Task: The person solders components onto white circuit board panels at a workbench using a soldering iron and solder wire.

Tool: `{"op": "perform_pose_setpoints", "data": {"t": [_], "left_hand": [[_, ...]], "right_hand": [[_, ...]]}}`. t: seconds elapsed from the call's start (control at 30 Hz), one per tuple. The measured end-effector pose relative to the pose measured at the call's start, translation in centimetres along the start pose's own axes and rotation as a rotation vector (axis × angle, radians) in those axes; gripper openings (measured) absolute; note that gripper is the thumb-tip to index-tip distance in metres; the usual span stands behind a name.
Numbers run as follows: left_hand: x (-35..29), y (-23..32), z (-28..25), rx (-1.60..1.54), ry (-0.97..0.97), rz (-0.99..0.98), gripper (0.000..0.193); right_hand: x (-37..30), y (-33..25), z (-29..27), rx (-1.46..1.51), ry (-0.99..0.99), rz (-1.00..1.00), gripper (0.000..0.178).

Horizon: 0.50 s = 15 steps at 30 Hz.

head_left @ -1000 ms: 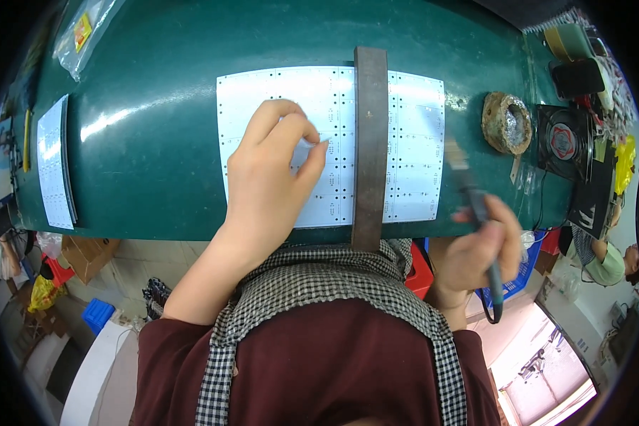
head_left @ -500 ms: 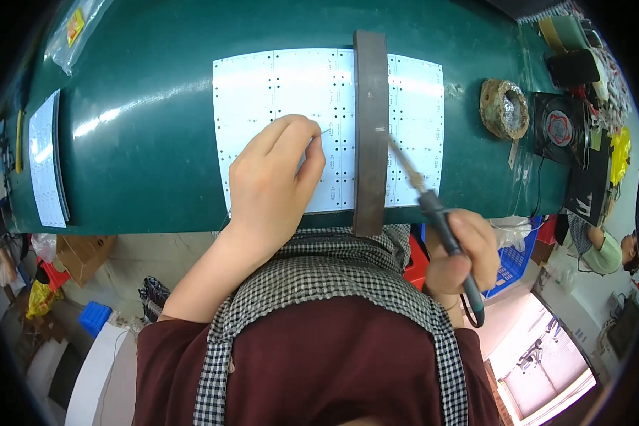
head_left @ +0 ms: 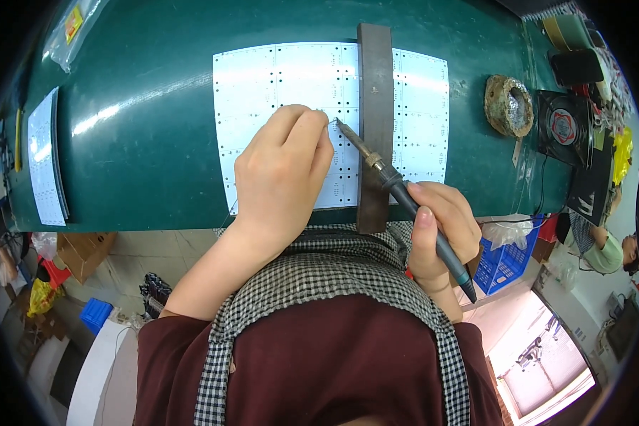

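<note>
A white printed circuit board panel (head_left: 248, 78), dotted with dark holes and small markings, lies on the green table. Across its right half rests a long dark grey bar (head_left: 375, 78). My right hand (head_left: 444, 231) grips a soldering iron (head_left: 419, 207) like a pen; the iron slants over the bar, its tip at the board close to my left fingertips. My left hand (head_left: 280, 167) hovers over the board's middle, finger and thumb pinched on a thin solder wire (head_left: 331, 121) whose end reaches the iron's tip. Whether tip and wire touch the board, I cannot tell.
Right of the board stand a rough round dish (head_left: 508, 106) and a black fan-like unit (head_left: 564, 128). More white boards (head_left: 46, 160) are stacked at the left. A plastic bag (head_left: 74, 32) lies far left. Below the table's right edge is a blue crate (head_left: 500, 263). Another person (head_left: 607, 248) sits far right.
My right hand has brought the soldering iron leftward and up, its tip moving from beside the bar to the solder wire. My left hand has shifted slightly up and right, still pinching the wire.
</note>
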<state>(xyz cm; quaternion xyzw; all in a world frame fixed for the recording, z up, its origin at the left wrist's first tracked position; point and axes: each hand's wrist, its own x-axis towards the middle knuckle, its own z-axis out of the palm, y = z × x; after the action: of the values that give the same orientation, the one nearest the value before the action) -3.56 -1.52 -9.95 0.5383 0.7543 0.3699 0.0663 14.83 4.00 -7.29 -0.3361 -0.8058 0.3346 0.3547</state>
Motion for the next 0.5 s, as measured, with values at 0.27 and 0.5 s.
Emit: {"op": "perform_pose_setpoints", "data": {"t": [0.27,0.5], "left_hand": [[0.0,0.4,-0.2,0.059,-0.039,-0.021,0.01],[-0.9,0.9,-1.6,-0.061,-0.12,-0.039,0.009]], "right_hand": [[-0.1,-0.2,-0.2,0.004,-0.019,-0.025,0.016],[-0.6,-0.4,-0.7,-0.015,0.02,-0.08,0.017]]}}
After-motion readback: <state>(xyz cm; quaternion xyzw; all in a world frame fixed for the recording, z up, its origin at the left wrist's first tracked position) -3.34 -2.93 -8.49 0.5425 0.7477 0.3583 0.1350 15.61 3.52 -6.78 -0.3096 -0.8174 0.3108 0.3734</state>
